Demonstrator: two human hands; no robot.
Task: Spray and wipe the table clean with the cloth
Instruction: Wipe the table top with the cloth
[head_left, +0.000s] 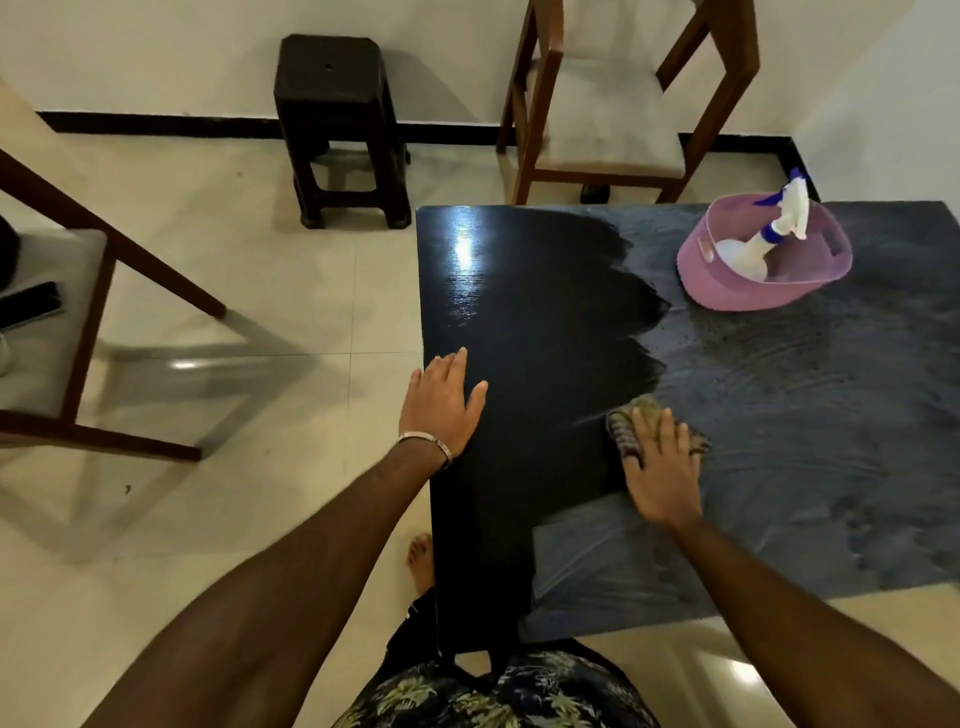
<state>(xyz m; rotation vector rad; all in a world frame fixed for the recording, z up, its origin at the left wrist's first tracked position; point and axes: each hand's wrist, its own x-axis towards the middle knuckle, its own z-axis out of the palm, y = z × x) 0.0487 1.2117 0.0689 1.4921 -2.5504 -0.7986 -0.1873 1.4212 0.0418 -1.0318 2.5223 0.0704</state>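
Observation:
The black table (524, 291) has a glossy dark left part and a dull, streaky grey film over its right part. My right hand (661, 475) presses flat on a crumpled brownish cloth (631, 421) at the border between the two areas, near the table's front. My left hand (441, 402) rests flat, fingers spread, on the table's left edge and holds nothing. A white spray bottle with a blue trigger (774, 228) leans inside a pink basket (748, 293) at the table's far right.
A dark plastic stool (340, 130) stands by the wall beyond the table. A wooden chair (608, 114) sits behind the table, another chair (67, 322) to the left with a phone (31, 306) on its seat. My bare foot (422, 564) is under the table's left edge.

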